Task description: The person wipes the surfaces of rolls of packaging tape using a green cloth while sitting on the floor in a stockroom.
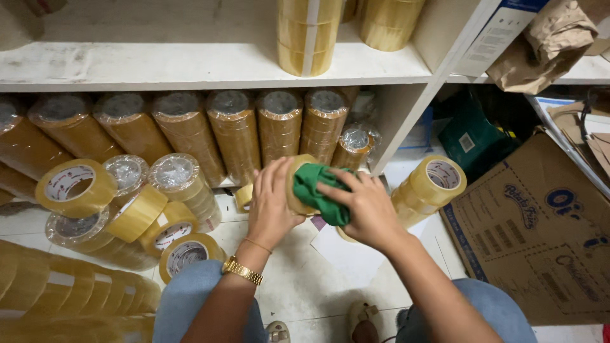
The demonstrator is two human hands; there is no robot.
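Note:
My left hand (272, 202), with a gold watch on its wrist, grips a roll of yellowish packing tape (298, 173) held above the floor in front of the shelf. My right hand (365, 209) presses a green cloth (321, 190) against the face of that roll. Both hands meet at the middle of the view, above my knees in blue jeans.
Wrapped stacks of tape rolls (235, 130) fill the lower shelf. Loose rolls (76, 187) lie on the floor at left, another stack of tape rolls (429, 187) at right. A white shelf (190, 63) above carries more tape. A cardboard box (540, 235) stands at right beside a dark green bag (476, 136).

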